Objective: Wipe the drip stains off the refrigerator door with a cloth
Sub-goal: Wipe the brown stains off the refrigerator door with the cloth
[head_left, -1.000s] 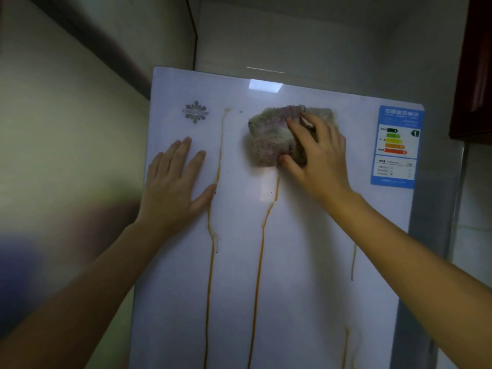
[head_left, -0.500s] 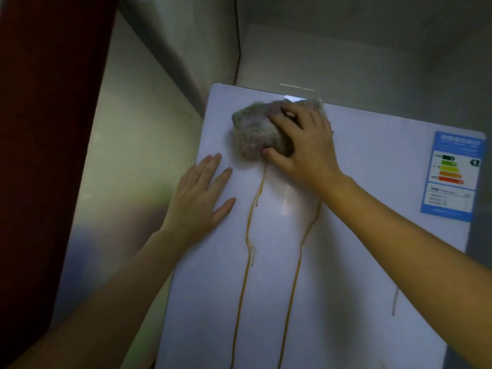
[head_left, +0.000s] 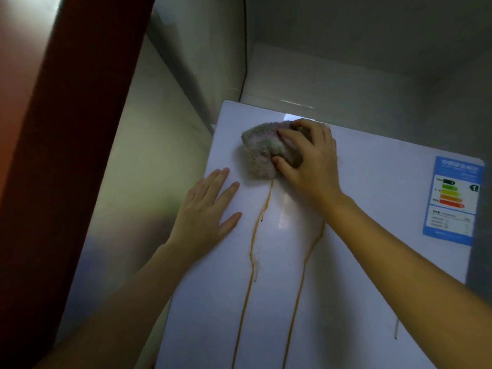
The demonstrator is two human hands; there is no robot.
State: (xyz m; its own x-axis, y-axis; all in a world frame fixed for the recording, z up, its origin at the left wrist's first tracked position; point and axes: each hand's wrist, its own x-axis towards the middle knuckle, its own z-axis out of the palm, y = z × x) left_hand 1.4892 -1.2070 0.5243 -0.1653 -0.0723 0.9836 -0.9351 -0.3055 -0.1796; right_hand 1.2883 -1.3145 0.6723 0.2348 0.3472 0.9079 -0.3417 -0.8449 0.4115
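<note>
Wiping: a crumpled grey-and-pink terry cloth (head_left: 259, 153) is gripped by the right hand (head_left: 308, 166), fingers curled over it, and is pressed to the glossy white refrigerator door (head_left: 372, 222) near its top edge.
Bracing: the left hand (head_left: 205, 217) is laid flat on the door, fingers spread, with nothing held.
Stains: two long orange-brown drip streaks (head_left: 251, 251) are seen running down, one from just under the cloth, one from behind the right wrist; a short streak (head_left: 396, 328) is set well apart to the right.
Risk: the streaks could be smeared wider if a soiled fold is dragged sideways; the lower runs may be missed if strokes are made only up high.
Edges: the door's left edge is found just beside the left hand, with a grey wall (head_left: 159, 182) close by; the blue energy label (head_left: 452, 203) could be lifted if rubbed.
Room: bare door is offered downward and to the right.
</note>
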